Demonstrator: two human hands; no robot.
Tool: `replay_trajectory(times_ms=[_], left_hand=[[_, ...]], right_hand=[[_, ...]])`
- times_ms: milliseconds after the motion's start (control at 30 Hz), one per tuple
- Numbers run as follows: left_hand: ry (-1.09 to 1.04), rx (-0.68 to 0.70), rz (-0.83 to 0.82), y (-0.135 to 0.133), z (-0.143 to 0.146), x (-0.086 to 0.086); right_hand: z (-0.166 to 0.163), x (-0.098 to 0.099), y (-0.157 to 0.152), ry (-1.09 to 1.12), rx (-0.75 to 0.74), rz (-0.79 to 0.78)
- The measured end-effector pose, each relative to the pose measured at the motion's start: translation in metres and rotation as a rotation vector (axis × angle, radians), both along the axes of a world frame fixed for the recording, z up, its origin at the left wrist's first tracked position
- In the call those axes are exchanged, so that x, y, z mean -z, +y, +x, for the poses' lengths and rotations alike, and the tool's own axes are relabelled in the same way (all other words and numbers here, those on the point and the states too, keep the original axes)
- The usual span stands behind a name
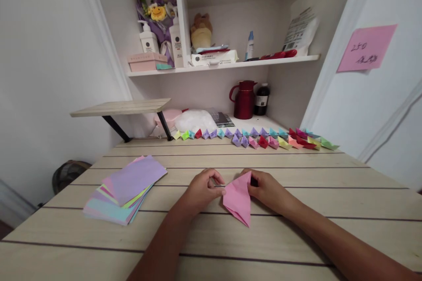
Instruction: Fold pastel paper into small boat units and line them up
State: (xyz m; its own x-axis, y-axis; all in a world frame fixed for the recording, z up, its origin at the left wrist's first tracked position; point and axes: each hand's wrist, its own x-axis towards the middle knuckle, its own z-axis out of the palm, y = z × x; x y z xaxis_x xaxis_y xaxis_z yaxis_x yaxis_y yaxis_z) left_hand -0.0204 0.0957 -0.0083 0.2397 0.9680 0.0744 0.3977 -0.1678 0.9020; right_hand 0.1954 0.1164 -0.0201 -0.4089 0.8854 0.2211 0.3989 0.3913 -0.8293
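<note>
Folded pink paper sheet [238, 202], roughly kite-shaped, held between both hands just above or on the pale wood-plank table [198, 239]. Right hand [263, 189] pinches its right edge, fingers partly hidden behind it. Left hand [205, 189]: fingers curled, thumb tip at the paper's left edge; cannot tell whether they pinch. Loose multicoloured paper stack [135, 182] lies to the left; small multicoloured folded-paper boats [245, 141] line the far edge.

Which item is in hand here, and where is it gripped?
Pink paper: the right hand holds it by its upper right edge. The left hand is at its left edge; whether it grips cannot be told.
</note>
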Motion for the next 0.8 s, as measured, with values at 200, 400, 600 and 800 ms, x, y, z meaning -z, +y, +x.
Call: replay_trajectory(times_ms=[200, 400, 600, 800], left_hand=[[0.033, 0.052, 0.019, -0.002, -0.004, -0.002], [0.090, 0.151, 0.080, -0.006, -0.004, -0.001], [0.138, 0.142, 0.180, -0.002, 0.002, 0.009], [0.189, 0.123, 0.308, -0.001, 0.005, 0.012]], right_hand=[[-0.001, 0.000, -0.001, 0.006, -0.004, -0.005], [-0.001, -0.001, -0.001, -0.029, -0.011, -0.034], [-0.004, -0.004, -0.006, 0.001, -0.042, -0.059], [-0.010, -0.004, -0.012, -0.011, -0.019, -0.040]])
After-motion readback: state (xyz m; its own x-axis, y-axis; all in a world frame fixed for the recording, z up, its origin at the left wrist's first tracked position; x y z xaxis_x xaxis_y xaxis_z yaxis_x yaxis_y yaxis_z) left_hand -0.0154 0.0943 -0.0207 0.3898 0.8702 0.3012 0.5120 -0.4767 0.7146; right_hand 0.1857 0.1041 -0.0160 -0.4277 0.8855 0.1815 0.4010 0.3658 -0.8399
